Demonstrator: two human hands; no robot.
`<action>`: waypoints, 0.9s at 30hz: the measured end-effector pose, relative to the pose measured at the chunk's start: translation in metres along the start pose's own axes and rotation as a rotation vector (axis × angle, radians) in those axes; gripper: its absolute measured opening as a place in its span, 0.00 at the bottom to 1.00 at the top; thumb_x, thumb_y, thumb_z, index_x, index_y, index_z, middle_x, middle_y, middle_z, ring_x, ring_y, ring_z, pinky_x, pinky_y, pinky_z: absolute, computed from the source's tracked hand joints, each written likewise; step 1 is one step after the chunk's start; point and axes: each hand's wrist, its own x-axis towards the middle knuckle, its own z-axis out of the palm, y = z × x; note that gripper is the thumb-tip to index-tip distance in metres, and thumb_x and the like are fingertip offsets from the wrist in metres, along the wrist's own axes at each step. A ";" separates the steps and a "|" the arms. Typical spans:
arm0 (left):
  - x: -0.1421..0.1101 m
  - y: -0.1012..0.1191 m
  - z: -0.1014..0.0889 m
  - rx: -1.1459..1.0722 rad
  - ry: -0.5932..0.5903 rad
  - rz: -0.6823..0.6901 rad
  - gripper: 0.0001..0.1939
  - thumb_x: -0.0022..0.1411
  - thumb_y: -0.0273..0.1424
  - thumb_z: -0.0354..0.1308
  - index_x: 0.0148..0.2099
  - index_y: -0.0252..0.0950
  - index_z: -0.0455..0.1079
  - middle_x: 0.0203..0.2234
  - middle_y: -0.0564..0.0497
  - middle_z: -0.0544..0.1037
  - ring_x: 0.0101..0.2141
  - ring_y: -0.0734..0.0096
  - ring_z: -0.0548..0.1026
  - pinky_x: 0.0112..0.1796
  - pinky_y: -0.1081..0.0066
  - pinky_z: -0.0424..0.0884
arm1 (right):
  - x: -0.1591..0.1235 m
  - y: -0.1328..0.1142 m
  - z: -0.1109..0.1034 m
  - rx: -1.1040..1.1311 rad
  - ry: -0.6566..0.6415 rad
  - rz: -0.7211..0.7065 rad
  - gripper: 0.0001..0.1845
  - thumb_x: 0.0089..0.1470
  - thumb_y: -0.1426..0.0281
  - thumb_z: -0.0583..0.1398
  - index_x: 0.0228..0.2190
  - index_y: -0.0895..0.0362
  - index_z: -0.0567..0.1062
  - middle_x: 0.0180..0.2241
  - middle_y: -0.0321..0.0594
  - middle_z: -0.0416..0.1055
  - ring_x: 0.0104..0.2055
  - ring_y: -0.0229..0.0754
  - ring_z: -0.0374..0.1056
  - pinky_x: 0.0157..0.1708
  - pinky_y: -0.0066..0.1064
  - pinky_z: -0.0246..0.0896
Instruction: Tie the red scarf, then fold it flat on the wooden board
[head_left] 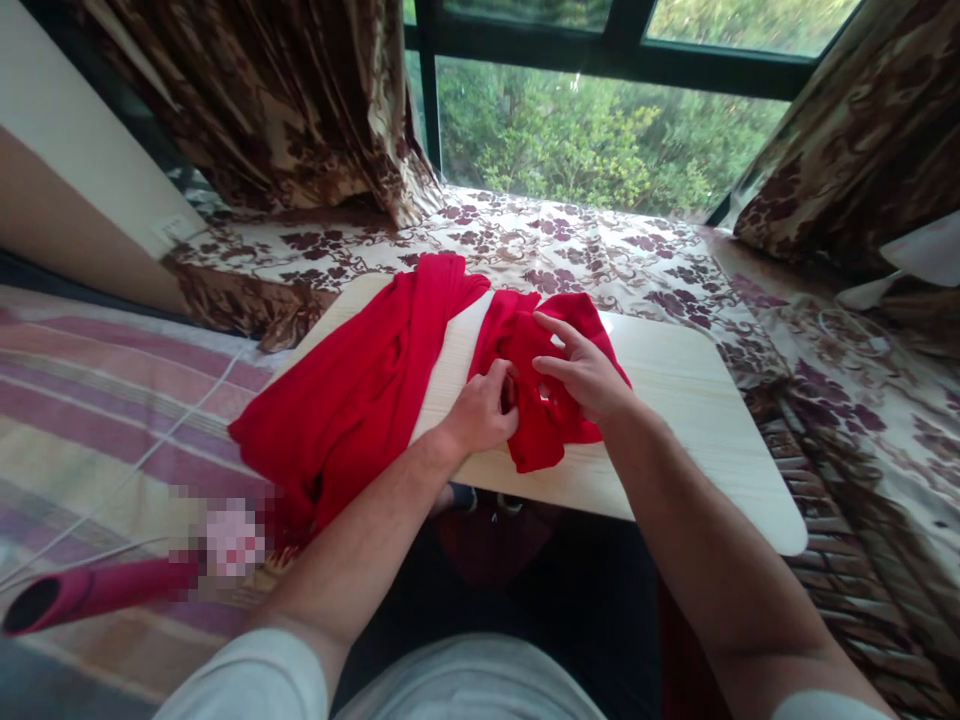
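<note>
Left cloth: folded red fabric (360, 380), crossing the left part of the pale wood-grain tabletop (690, 430) and overhanging its near edge.
Left hand (484, 408): curled, grasping the bunched red fabric (536, 430) at its left side.
Middle cloth: bunched red fabric, between far and near edges.
Right hand (589, 375): fingers spread, released, touching the same bunch from the right.
</note>
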 end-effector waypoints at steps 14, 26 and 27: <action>0.004 0.002 -0.003 0.092 -0.010 0.006 0.11 0.59 0.37 0.61 0.40 0.37 0.66 0.33 0.49 0.77 0.34 0.63 0.75 0.38 0.64 0.66 | 0.003 0.001 0.007 -0.076 0.088 -0.059 0.22 0.43 0.67 0.68 0.43 0.57 0.79 0.35 0.40 0.79 0.32 0.40 0.74 0.30 0.29 0.71; 0.003 0.004 -0.001 -0.129 0.167 -0.185 0.17 0.59 0.38 0.62 0.46 0.41 0.61 0.30 0.55 0.77 0.29 0.71 0.75 0.34 0.70 0.68 | 0.013 0.018 -0.001 -0.162 0.500 -0.312 0.16 0.43 0.66 0.69 0.33 0.57 0.72 0.27 0.32 0.71 0.24 0.35 0.67 0.22 0.27 0.65; 0.003 0.003 -0.001 -0.130 0.182 -0.183 0.15 0.59 0.37 0.62 0.45 0.41 0.61 0.29 0.56 0.77 0.29 0.71 0.74 0.34 0.70 0.68 | 0.014 0.017 -0.001 -0.132 0.529 -0.335 0.15 0.44 0.66 0.69 0.33 0.57 0.72 0.27 0.32 0.71 0.23 0.35 0.67 0.22 0.26 0.65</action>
